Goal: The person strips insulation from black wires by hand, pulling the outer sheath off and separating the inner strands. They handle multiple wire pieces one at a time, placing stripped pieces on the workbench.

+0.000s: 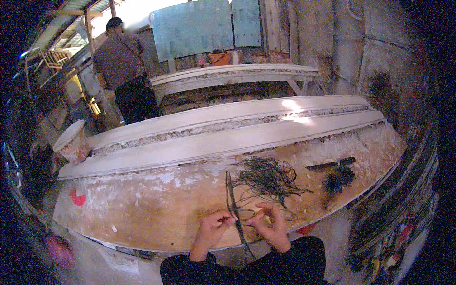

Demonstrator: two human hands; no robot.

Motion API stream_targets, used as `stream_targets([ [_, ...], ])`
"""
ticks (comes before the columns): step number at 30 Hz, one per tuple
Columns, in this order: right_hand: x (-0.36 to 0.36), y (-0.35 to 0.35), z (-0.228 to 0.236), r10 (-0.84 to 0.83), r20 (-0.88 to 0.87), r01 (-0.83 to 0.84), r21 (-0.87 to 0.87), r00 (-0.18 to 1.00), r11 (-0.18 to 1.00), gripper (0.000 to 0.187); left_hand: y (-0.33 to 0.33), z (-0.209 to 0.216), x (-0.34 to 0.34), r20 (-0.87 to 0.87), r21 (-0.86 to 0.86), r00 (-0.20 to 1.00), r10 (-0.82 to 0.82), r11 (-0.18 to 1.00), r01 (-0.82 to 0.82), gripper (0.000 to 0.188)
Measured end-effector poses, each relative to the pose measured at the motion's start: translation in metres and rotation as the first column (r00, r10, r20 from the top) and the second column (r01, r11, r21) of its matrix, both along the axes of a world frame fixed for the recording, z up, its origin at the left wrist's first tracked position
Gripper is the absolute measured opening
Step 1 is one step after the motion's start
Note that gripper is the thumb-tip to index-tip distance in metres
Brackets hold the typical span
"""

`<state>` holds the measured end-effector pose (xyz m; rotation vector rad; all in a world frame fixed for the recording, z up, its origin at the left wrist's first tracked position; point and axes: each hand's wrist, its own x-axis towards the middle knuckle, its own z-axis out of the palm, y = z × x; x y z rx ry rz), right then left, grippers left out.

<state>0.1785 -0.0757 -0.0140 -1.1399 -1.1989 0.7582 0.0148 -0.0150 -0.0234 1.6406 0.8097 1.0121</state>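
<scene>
My left hand (212, 231) is closed in a pinch at a long, thin dark strip (231, 192), which runs across the near part of the wooden tabletop (152, 221) and hangs past its edge. Close by on the right, my right hand (271, 227) has its fingertips together on a thin dark strand that loops toward the strip. Just beyond both hands lies a loose tangle of dark strands (267, 176). Farther right are a straight dark tool (331, 163), possibly a knife, and a smaller dark clump of strands (339, 179).
Two long white boards (190, 151) lie along the table's far half. A whitish tapered container (71, 142) stands at its left end. Behind, a person (118, 64) stands turned away near a white bench (237, 73) bearing an orange container (219, 58). A red patch (78, 197) marks the tabletop's left.
</scene>
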Motion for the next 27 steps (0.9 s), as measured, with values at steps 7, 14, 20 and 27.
stream_targets([
  [7,0.01,0.012,-0.013,-0.202,0.129,0.191,0.094,0.971,0.977,0.034,-0.024,0.013,0.016,-0.143,0.134,0.896,-0.421,0.888,0.439,0.011],
  [14,0.018,0.016,-0.019,-0.236,-0.068,0.241,0.078,0.969,0.967,0.022,-0.019,0.019,0.007,-0.306,0.233,0.878,-0.367,0.866,0.443,0.015],
  [20,0.018,0.016,-0.013,-0.186,0.039,0.174,0.21,0.982,0.962,0.011,-0.008,0.02,-0.011,-0.264,0.163,0.937,0.231,0.968,-0.192,0.017],
  [27,0.01,0.002,-0.005,0.278,0.357,-0.362,0.196,0.892,0.911,0.015,0.01,0.009,-0.02,0.064,-0.039,0.863,0.5,0.866,-0.499,0.012],
])
